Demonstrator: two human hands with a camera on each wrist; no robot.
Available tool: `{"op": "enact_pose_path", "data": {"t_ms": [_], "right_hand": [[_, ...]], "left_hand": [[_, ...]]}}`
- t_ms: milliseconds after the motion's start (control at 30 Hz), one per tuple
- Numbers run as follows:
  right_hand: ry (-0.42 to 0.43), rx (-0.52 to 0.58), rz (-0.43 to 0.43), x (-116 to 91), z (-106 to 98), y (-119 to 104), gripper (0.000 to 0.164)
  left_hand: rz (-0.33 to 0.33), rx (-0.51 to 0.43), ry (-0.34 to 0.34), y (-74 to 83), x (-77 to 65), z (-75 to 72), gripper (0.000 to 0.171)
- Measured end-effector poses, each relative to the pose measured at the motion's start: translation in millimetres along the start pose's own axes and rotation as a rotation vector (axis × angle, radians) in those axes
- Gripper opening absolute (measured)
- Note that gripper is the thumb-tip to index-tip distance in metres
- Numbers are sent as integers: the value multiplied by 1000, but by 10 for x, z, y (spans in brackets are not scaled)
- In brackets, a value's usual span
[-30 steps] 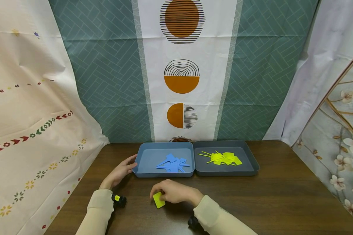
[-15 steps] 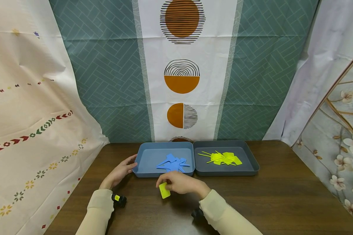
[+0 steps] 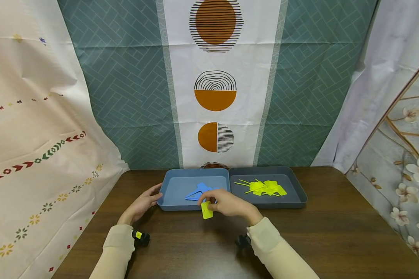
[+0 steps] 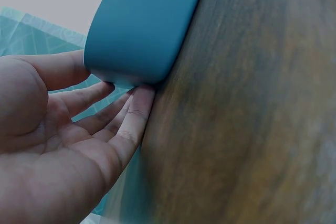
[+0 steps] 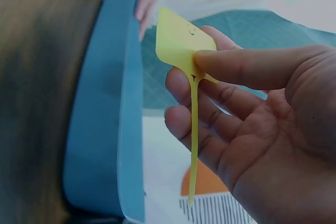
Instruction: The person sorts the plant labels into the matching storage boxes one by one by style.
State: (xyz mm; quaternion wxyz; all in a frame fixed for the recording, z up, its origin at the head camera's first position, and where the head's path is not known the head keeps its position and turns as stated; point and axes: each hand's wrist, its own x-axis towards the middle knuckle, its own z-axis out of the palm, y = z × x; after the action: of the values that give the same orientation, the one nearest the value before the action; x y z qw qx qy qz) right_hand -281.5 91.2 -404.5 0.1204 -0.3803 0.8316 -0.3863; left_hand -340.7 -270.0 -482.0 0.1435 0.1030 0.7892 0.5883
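My right hand pinches a yellow cable tie tag between thumb and fingers, over the front wall of the blue tray. In the right wrist view the tag shows a flat, squarish head with small dark marks and a thin tail hanging down. The thumb presses on its face. Several blue tags lie in the blue tray, partly hidden behind the right hand. At the tray's left end, my left hand touches the wall with its fingertips, fingers fairly straight, as the left wrist view confirms.
A dark grey tray stands against the blue tray's right side and holds a pile of yellow tags. Both sit at the back of the brown wooden table. Patterned cloths hang behind and at the sides.
My right hand has carried the yellow tag from the table in front, away from me and to the right, up to the blue tray's front wall. The left hand has stayed put.
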Motion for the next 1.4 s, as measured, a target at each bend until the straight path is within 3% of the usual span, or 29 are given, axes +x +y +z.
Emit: {"op": "enact_pose_path", "data": {"t_ms": [300,600,1033,1400], "right_hand": [[86,-42,-26,-153,-288,67,28],[163,16,11,-334,-563,156,26],[269,77,75,-457,-733,255,22],[310,93,70,-540,-904,307,25]], "left_hand": [[-3,-8,-3,-7,-17,2,62],[4,-3,-18,29,-64,21,63],[-17,3,-3,16,-77,4,62],[2,-9,-17,30,-17,-2,63]]}}
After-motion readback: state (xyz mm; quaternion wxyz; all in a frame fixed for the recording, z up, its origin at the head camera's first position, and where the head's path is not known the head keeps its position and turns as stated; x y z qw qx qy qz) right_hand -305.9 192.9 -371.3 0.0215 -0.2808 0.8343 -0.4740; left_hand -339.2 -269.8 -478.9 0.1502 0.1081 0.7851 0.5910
